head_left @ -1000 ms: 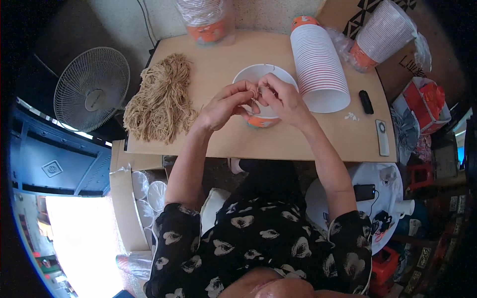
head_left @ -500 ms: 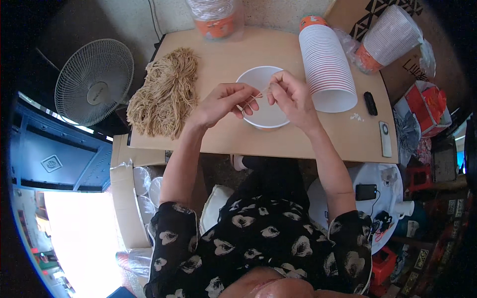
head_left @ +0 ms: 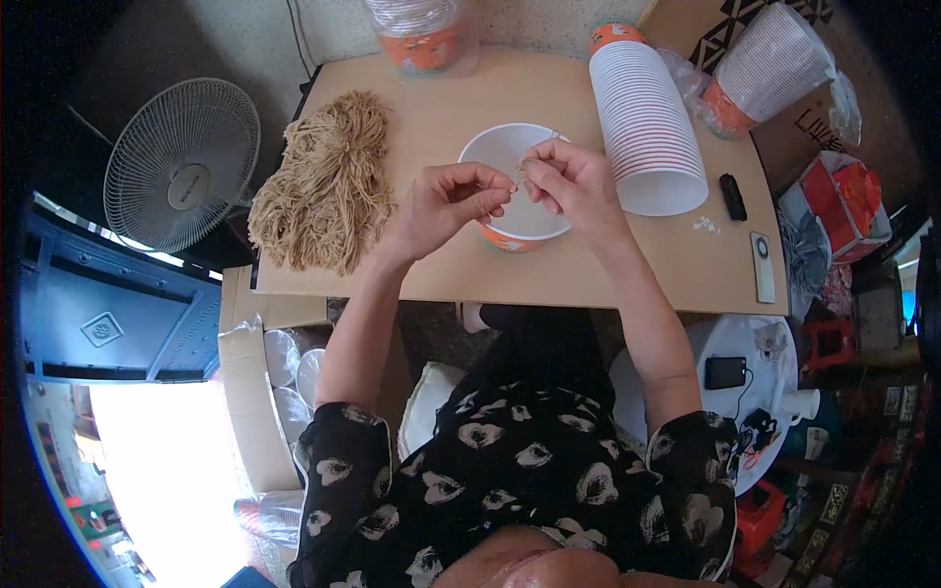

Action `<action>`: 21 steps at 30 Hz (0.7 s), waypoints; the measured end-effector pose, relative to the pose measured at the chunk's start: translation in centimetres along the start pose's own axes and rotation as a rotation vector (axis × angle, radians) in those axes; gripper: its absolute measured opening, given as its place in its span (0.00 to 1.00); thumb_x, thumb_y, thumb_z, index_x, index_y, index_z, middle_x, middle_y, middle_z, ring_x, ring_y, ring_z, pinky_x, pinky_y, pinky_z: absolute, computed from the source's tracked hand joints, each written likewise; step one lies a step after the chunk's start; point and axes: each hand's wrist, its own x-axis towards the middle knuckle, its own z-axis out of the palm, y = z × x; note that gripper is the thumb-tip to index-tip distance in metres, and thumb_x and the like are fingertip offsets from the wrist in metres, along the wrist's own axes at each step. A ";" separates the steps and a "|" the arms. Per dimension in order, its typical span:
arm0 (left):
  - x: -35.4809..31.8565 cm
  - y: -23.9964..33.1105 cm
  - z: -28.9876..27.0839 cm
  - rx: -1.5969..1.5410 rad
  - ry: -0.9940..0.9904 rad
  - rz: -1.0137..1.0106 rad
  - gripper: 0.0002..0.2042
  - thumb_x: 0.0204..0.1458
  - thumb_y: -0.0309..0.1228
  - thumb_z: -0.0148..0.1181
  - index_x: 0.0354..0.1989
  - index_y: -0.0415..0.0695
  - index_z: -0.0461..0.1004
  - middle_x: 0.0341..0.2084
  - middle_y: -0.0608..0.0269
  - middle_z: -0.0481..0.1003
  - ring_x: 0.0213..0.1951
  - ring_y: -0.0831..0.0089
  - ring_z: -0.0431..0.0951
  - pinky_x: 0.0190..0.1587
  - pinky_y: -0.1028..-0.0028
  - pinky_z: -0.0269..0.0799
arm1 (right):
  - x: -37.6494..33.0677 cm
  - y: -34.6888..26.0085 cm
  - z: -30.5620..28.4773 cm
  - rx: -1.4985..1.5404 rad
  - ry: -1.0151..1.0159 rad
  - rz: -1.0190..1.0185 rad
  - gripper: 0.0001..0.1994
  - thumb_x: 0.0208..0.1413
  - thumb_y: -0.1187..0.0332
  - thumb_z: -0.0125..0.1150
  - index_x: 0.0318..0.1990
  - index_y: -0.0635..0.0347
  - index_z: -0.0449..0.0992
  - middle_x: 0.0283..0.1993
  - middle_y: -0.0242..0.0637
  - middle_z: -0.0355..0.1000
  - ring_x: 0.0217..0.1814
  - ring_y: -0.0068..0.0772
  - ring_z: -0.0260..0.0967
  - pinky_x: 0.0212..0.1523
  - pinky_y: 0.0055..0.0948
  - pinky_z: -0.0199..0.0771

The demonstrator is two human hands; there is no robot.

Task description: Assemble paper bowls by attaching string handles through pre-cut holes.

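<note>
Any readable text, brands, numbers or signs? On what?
Wording not copied; locations only:
Brown cardboard: large black lettering.
Fan hub: lettering too small, blurred.
Blue metal panel: diamond emblem, no legible words.
Orange-banded paper bucket: printed pattern, no legible words.
Pale patches, lower right: too blurred.

- One head-worn fisheye, the left of a side-by-side pair, supplies this view, upright and unmirrored.
- It looks steeply down from above the person, on the near side of the grip, and faces away across the tabletop [head_left: 490, 284].
- It sits near enough that left hand [head_left: 446, 211] and right hand [head_left: 573, 186] show whole, their grip just above picture centre.
- Below the grip come the forearms [head_left: 363, 314] and black top [head_left: 534, 456]; beyond it, the wall [head_left: 549, 29].
- Far left and right of it, edges bend toward a dark rim.
</note>
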 end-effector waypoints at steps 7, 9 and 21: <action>-0.1 -0.2 2.4 0.316 0.265 0.291 0.10 0.57 0.22 0.65 0.46 0.38 0.77 0.33 0.64 0.80 0.35 0.79 0.81 0.36 0.78 0.79 | 0.1 -0.1 0.3 0.051 -0.008 0.096 0.05 0.62 0.74 0.58 0.37 0.66 0.78 0.23 0.32 0.73 0.17 0.11 0.57 0.17 0.14 0.52; -0.1 -0.1 2.9 0.389 0.286 0.340 0.09 0.57 0.22 0.65 0.45 0.38 0.77 0.33 0.64 0.81 0.35 0.79 0.81 0.37 0.77 0.79 | 0.0 0.1 0.1 0.052 -0.014 0.101 0.05 0.61 0.74 0.58 0.37 0.66 0.78 0.23 0.32 0.73 0.17 0.11 0.57 0.17 0.14 0.51; -0.4 -1.4 2.6 0.498 0.350 0.415 0.05 0.57 0.22 0.65 0.39 0.36 0.78 0.32 0.62 0.81 0.33 0.78 0.82 0.36 0.77 0.80 | -0.2 0.1 0.3 0.026 -0.017 0.166 0.06 0.61 0.72 0.60 0.39 0.65 0.79 0.23 0.31 0.72 0.19 0.11 0.58 0.18 0.15 0.51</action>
